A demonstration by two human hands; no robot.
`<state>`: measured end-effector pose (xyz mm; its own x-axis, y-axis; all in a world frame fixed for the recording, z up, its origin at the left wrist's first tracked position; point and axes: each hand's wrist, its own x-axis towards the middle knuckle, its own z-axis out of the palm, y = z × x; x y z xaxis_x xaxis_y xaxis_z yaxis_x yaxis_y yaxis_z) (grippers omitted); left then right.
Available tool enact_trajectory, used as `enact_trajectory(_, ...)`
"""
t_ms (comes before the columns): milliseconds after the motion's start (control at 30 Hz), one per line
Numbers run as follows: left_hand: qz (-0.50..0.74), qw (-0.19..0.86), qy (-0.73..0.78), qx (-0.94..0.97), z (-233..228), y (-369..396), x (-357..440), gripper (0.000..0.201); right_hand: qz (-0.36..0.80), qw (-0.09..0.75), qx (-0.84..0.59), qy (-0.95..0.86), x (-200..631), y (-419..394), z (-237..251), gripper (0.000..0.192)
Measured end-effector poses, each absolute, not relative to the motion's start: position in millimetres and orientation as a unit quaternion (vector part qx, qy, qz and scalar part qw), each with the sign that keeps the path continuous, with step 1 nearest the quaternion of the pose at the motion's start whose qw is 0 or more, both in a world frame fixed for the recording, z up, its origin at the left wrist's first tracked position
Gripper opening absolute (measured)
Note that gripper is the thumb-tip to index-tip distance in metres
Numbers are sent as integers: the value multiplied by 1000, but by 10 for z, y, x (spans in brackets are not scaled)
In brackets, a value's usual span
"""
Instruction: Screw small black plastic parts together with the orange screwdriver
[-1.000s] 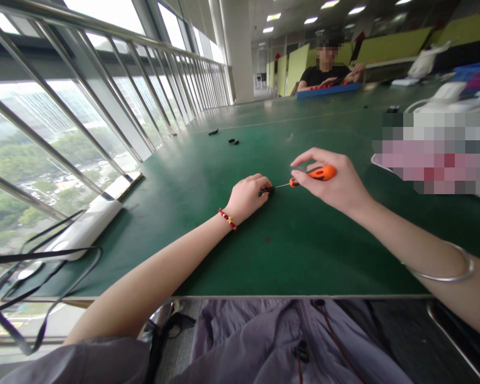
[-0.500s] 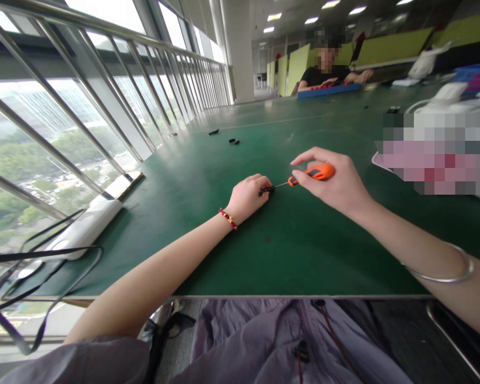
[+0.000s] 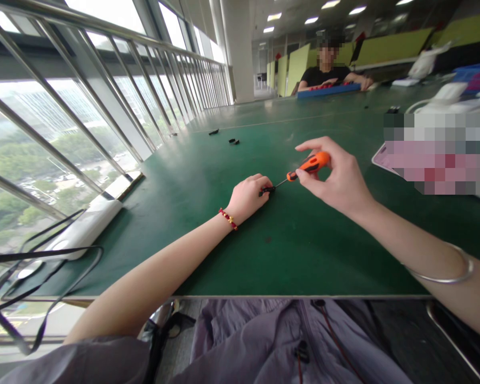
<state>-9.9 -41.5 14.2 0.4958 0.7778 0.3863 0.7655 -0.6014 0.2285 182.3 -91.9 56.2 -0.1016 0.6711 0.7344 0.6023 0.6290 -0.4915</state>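
Observation:
My left hand (image 3: pixel 249 196) rests on the green tabletop, its fingers closed on a small black part (image 3: pixel 267 190) whose exact kind I cannot make out. An orange-and-black screwdriver (image 3: pixel 312 163) is held by the handle in my right hand (image 3: pixel 342 176), between thumb and fingers, with the index finger stretched out above it. The screwdriver's thin metal shaft slants down to the left, and its tip meets the black part at my left fingertips. How the tip sits on the part is too small to tell.
Small black pieces (image 3: pixel 234 141) lie farther back on the green table (image 3: pixel 208 256). A metal railing (image 3: pixel 116 48) and a white power strip (image 3: pixel 84 229) run along the left. Across the table sits a person (image 3: pixel 310 77) behind a blue tray (image 3: pixel 330 90). Blurred items cover the right side.
The screwdriver's handle has risen a little and tilts more steeply, with my right hand shifted slightly up. My left hand and the black part have stayed in place.

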Motion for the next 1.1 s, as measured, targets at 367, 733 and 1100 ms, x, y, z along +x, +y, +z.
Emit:
enact_trajectory(367,228,16,447,865,138,-413,-97,25,33,498,-438,-748,1823,-925,577,23)
enact_trajectory(733,244,32,433,867,120,-401,-107,20,20,506,-439,-742,1818,-935,579,23)
enact_trajectory(1100,269,87,440,852,96,-333,-121,18,54,502,-455,-734,1830,-895,539,11)
